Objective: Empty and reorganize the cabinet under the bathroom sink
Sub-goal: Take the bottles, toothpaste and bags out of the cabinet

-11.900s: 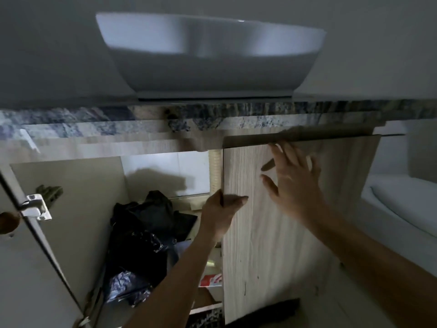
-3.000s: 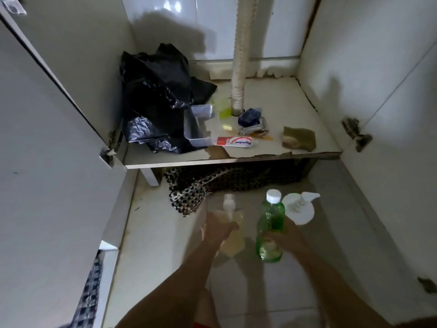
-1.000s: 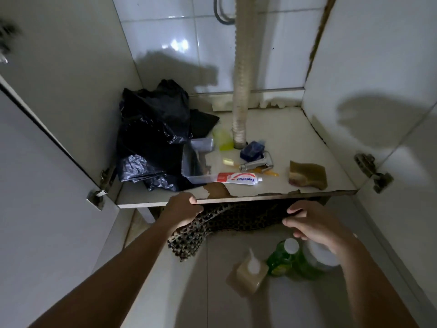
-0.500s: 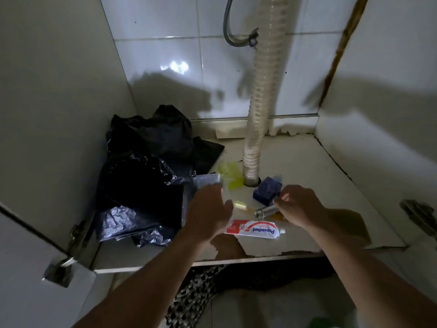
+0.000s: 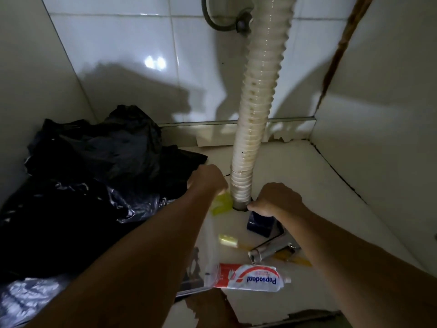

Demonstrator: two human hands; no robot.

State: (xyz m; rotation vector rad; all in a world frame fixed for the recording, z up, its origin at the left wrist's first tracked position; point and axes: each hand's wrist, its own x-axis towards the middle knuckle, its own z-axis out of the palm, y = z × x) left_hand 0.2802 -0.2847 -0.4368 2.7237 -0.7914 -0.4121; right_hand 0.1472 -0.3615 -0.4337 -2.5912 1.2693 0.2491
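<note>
Inside the cabinet, both hands reach to the foot of a ribbed white drain hose point(image 5: 254, 129). The left hand point(image 5: 208, 179) curls over a soft yellow-green object point(image 5: 221, 203); the right hand point(image 5: 275, 200) grips a dark blue block point(image 5: 259, 224). A crinkled black plastic bag point(image 5: 82, 185) slumps left; a toothpaste tube point(image 5: 250, 278) lies in front.

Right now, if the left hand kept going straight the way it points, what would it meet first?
Most likely the ribbed whitish drain hose: the left hand reaches forward and slightly right, close beside the hose's lower end, above a yellow-green scrap. Depth is unclear; it might pass left of the hose toward the white tiled wall.
</note>
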